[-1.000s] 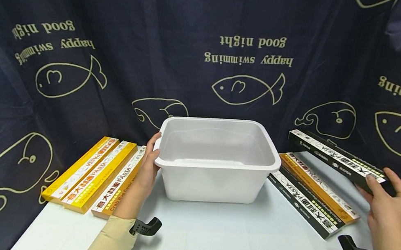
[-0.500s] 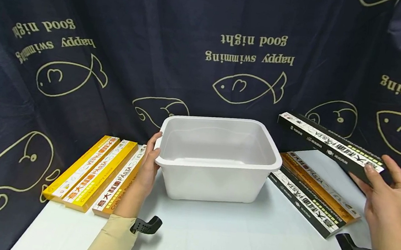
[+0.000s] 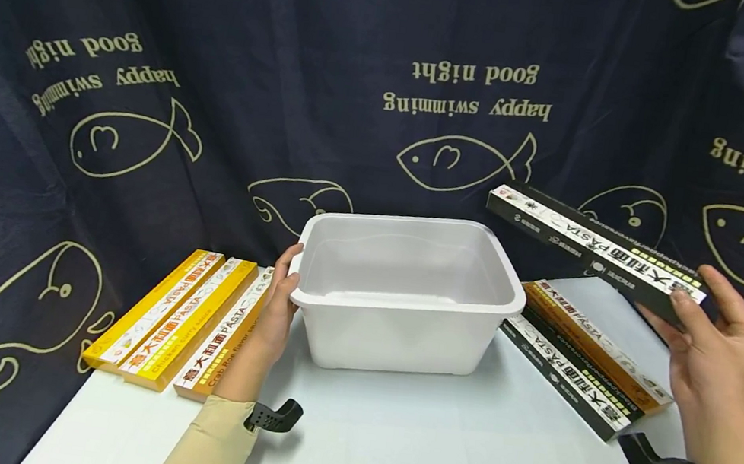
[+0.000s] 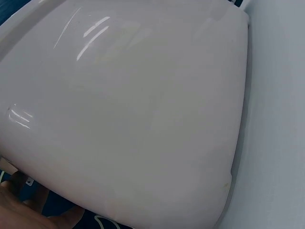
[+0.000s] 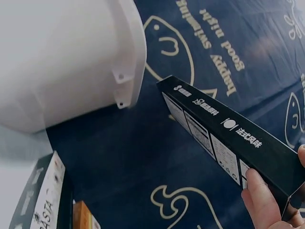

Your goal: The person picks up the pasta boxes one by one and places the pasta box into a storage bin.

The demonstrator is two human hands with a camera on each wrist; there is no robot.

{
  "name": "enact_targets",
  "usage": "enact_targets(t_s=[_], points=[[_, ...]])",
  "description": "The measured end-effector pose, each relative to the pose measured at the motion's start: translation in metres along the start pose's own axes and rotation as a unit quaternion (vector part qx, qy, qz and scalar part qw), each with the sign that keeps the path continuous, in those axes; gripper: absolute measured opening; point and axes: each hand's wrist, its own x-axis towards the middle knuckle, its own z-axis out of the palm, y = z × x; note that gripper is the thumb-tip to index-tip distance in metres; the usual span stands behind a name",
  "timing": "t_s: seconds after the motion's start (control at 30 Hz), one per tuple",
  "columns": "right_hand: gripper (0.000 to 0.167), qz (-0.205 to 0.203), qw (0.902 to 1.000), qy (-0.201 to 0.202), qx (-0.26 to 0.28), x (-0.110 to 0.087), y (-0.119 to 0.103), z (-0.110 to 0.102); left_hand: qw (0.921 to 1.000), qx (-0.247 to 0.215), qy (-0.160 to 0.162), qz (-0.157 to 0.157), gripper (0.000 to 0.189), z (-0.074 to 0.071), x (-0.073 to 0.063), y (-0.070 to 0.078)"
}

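A white plastic bin [image 3: 394, 338] stands upright in the middle of the table, its inside bare. My left hand [image 3: 278, 305] grips the bin's left rim, thumb at the near side of the edge. In my right hand [image 3: 727, 349] is a long black pasta box [image 3: 598, 246], pinched at its near end between thumb and fingers. The box hangs in the air to the right of the bin, its far end raised near the bin's back right corner and apart from it. The right wrist view shows the held box's [image 5: 228, 129] dark side and fingers on its end.
On the table [image 3: 389, 441], right of the bin, lie a black pasta box [image 3: 566, 373] and an orange-brown pasta box [image 3: 607, 347]. Left of it lie yellow pasta boxes [image 3: 192, 322] and a brown pasta box [image 3: 221, 345]. A dark fish-print curtain [image 3: 333, 90] hangs behind.
My right hand has lifted the black pasta box higher and moved it left towards the bin. The left hand stays on the bin's rim.
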Motion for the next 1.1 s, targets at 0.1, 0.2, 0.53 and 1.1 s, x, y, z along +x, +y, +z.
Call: enact_targets(t_s=[0.1, 0.2, 0.53, 1.1], points=[[0.059, 0.007, 0.9995, -0.029, -0.007, -0.003, -0.001, 0.004, 1.0, -0.002, 0.0, 0.002, 0.062, 0.0, 0.0, -0.001], [0.058, 0.018, 0.9983, -0.056, -0.007, -0.005, 0.0, 0.007, 1.0, -0.004, 0.001, 0.005, 0.061, 0.001, 0.0, 0.0], [0.052, 0.052, 0.9909, -0.124, -0.003, -0.008, 0.007, 0.017, 1.0, -0.002, 0.001, 0.007, 0.062, 0.001, 0.0, 0.0], [0.051, 0.086, 0.976, -0.186, -0.073, -0.012, 0.019, 0.029, 0.9999, 0.011, 0.013, 0.001, 0.062, 0.001, 0.0, -0.001]])
